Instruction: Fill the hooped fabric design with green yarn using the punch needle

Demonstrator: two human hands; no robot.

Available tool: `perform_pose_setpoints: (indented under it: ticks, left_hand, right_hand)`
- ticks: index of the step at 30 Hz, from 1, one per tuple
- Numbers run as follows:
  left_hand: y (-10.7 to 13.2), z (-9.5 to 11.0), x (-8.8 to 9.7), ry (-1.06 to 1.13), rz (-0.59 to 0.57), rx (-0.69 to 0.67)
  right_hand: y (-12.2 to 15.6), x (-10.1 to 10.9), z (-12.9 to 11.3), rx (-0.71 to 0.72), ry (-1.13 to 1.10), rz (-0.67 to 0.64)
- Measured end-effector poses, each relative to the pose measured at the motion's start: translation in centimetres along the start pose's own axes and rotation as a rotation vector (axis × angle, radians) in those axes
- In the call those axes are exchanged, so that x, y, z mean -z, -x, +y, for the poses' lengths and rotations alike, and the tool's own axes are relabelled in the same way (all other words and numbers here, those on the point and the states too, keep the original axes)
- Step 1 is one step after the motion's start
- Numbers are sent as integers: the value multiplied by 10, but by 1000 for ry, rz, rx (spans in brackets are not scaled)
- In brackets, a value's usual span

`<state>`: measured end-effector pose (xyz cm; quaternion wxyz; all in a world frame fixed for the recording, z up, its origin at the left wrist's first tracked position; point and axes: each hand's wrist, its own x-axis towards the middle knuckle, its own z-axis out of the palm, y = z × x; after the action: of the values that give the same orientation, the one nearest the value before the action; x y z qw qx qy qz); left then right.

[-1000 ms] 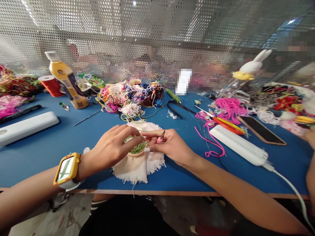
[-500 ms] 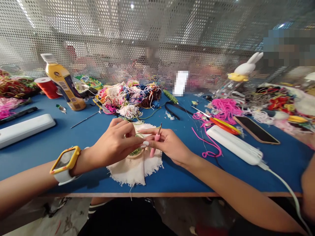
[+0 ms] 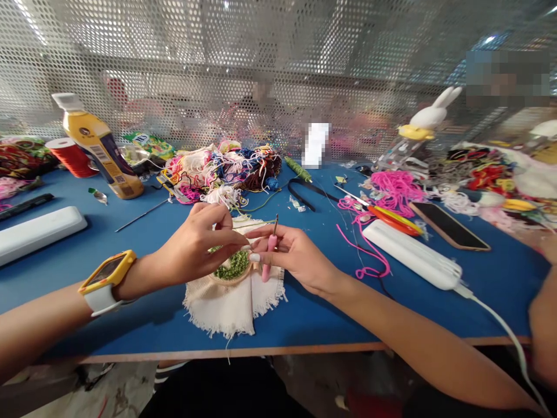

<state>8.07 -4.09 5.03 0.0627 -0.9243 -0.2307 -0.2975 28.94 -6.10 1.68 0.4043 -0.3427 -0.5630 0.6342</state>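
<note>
My right hand [image 3: 300,255] holds a pink-handled punch needle [image 3: 270,249], its thin metal tip pointing up. The fingertips of my left hand [image 3: 209,241] are pinched together, close to the right thumb; what lies between them is too small to make out. Beneath the hands, a small round hoop [image 3: 230,281] grips cream fabric [image 3: 217,307] with frayed edges. Green yarn loops [image 3: 235,266] fill much of the hoop's inside, partly covered by my left hand. A thin green strand [image 3: 263,203] runs across the table behind the hands.
Tangled yarn [image 3: 226,171] lies behind the hands, with a leaning drink bottle [image 3: 102,151] to its left. On the right are pink yarn [image 3: 398,188], orange-handled scissors [image 3: 391,220], a white power strip-like block [image 3: 413,255] with a cable, and a phone [image 3: 450,225].
My left hand has shifted slightly, uncovering more of the green loops. The punch needle stays upright in my right hand. The camera view has turned a little.
</note>
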Motion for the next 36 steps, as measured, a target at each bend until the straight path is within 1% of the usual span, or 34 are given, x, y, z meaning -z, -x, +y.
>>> perform_pose_setpoints:
  ticks: [3, 7, 11, 13, 16, 20, 24, 31, 33, 36]
  left_hand:
    - [-1, 1, -1, 40, -29, 7]
    - [-5, 2, -2, 69, -38, -17]
    - [-5, 0, -6, 72, -40, -46]
    - [-5, -1, -9, 72, -51, -68]
    - [-7, -2, -11, 47, -54, -93]
    - [-12, -1, -11, 28, -26, -85]
    - [-15, -3, -10, 35, -4, -73]
    - [-16, -11, -11, 123, -53, -51]
    - [-15, -11, -12, 124, -28, -51]
    - [-11, -11, -16, 66, 57, -73]
  right_hand:
    - [0, -1, 1, -22, -73, 25]
    - [0, -3, 2, -51, -132, 67]
    - [0, -4, 3, -65, -121, 134]
    - [0, -3, 3, -74, -104, 146]
    - [1, -3, 3, -92, -92, 142]
    - [0, -3, 1, -103, -88, 147]
    - [-3, -2, -1, -121, -114, 112]
    - [-5, 0, 2, -119, -189, 106]
    - [-5, 0, 2, -104, -193, 103]
    - [-6, 1, 4, -104, -195, 94]
